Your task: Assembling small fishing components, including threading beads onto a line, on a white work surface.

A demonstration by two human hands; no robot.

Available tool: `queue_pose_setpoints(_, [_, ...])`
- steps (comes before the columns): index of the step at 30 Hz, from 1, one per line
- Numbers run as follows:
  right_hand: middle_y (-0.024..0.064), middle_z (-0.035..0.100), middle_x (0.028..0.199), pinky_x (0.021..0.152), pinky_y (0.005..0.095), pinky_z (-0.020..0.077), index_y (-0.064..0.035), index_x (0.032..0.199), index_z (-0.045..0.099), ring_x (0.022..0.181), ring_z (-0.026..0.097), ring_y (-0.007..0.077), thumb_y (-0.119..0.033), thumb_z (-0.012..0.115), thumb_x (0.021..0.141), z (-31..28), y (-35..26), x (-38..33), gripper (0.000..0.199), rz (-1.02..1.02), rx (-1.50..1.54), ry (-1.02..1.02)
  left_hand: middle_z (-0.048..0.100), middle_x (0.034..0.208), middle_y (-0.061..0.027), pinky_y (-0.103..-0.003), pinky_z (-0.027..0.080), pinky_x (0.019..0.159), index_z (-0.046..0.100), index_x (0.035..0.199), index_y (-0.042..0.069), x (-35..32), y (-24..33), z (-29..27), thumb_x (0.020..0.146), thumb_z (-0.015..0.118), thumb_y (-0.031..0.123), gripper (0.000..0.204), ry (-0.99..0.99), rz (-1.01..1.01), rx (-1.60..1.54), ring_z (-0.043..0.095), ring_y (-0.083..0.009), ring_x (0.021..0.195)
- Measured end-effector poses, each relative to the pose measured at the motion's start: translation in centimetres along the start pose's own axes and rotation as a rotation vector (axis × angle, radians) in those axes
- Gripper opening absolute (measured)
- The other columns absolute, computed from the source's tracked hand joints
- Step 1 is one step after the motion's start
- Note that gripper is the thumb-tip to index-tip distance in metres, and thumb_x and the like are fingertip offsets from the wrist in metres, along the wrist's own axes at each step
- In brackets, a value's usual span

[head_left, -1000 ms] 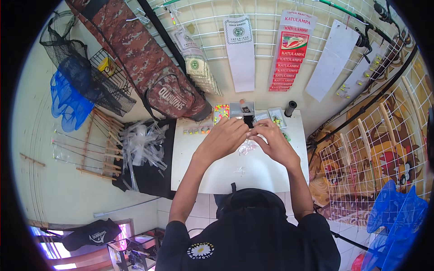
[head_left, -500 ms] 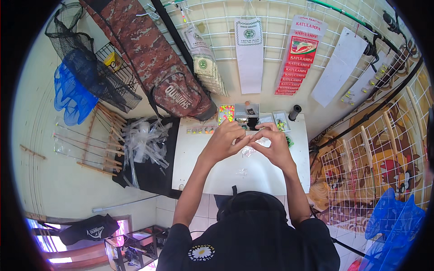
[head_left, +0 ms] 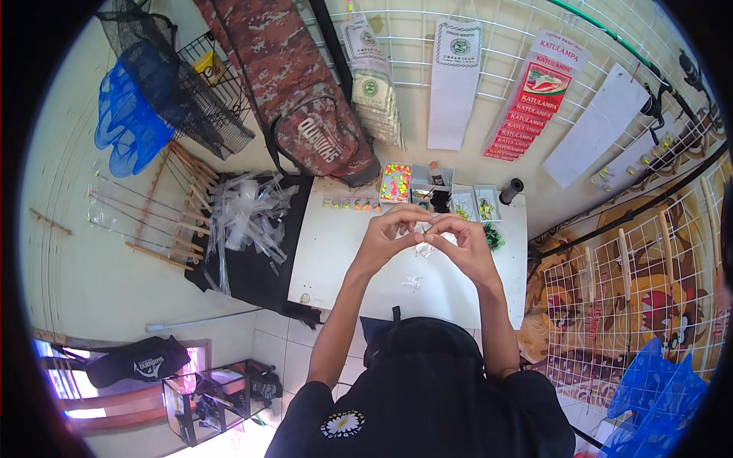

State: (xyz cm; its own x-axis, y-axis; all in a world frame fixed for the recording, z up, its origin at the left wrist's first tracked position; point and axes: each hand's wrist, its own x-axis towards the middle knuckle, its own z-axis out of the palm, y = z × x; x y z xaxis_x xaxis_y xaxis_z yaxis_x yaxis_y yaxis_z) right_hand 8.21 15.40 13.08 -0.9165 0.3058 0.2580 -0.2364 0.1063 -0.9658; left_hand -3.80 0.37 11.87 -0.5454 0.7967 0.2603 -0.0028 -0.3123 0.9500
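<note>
Above the white table [head_left: 336, 263], my left hand [head_left: 388, 240] and my right hand [head_left: 464, 246] meet at their fingertips. Each has thumb and forefinger pinched together around something tiny, too small to make out. Just behind and below the fingertips lies a clear plastic piece [head_left: 424, 249], partly covered by the hands. Thin clear scraps [head_left: 412, 284] rest on the tabletop nearer to me. Beyond my hands stands a tray of bright red, orange and yellow bits [head_left: 395, 183], beside a grey compartment box [head_left: 441, 174] with dark items in it.
A white tray with yellow-green pieces [head_left: 487, 208], a black cylinder [head_left: 511, 191] and a green bundle [head_left: 495, 238] stand at the back right. Small items in a row [head_left: 351, 204] lie back left. A camouflage rod bag [head_left: 324, 137] leans behind; clear plastic sleeves [head_left: 248, 217] pile on the left.
The whole view has shifted slightly as my head moved. My fingertips have come closer together, and the left fingers now arch higher over the thumb.
</note>
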Motion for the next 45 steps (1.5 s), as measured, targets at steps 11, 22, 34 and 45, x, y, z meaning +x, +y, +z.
queue_pose_setpoints(11, [0.0070,0.066,0.087,0.086,0.0313,0.0440,-0.0002,0.084,0.071,0.093,0.058,0.0148,-0.014,0.078,0.080,1.1,-0.3,0.1,0.016,0.032,-0.029,-0.044,0.066,0.093,-0.0108,-0.028,0.044,0.077,0.073,0.078,0.000,-1.1,0.5,-0.2,0.068,0.080,-0.003,0.012,0.166,-0.005,0.076,0.059,-0.0154,0.089])
queue_pose_setpoints(22, [0.0128,0.065,0.095,0.083,0.0344,0.0467,0.0024,0.087,0.068,0.095,0.061,0.0251,-0.010,0.069,0.085,2.7,-1.0,-0.6,0.013,-0.086,-0.395,0.045,0.065,0.080,-0.0091,-0.026,0.047,0.071,0.067,0.073,-0.001,-1.0,-0.2,-0.2,0.067,0.079,-0.010,0.016,0.247,0.013,0.050,0.060,-0.0137,0.079])
queue_pose_setpoints(34, [0.0099,0.072,0.102,0.094,0.0355,0.0424,-0.0062,0.100,0.074,0.102,0.062,0.0222,-0.014,0.069,0.085,-0.6,-1.3,0.1,0.017,-0.074,-0.262,0.151,0.069,0.079,-0.0070,-0.024,0.049,0.071,0.066,0.079,0.000,0.4,0.7,-0.1,0.074,0.077,-0.002,0.012,0.149,-0.106,0.159,0.064,-0.0117,0.074])
queue_pose_setpoints(45, [0.0090,0.068,0.100,0.087,0.0308,0.0468,-0.0015,0.104,0.072,0.095,0.062,0.0166,-0.010,0.071,0.084,-2.3,-1.4,0.0,0.022,0.029,-0.136,-0.008,0.071,0.071,-0.0053,-0.021,0.037,0.063,0.050,0.117,0.003,2.1,1.6,0.9,0.068,0.082,0.001,0.058,-0.044,-0.172,0.098,0.062,-0.0061,0.073])
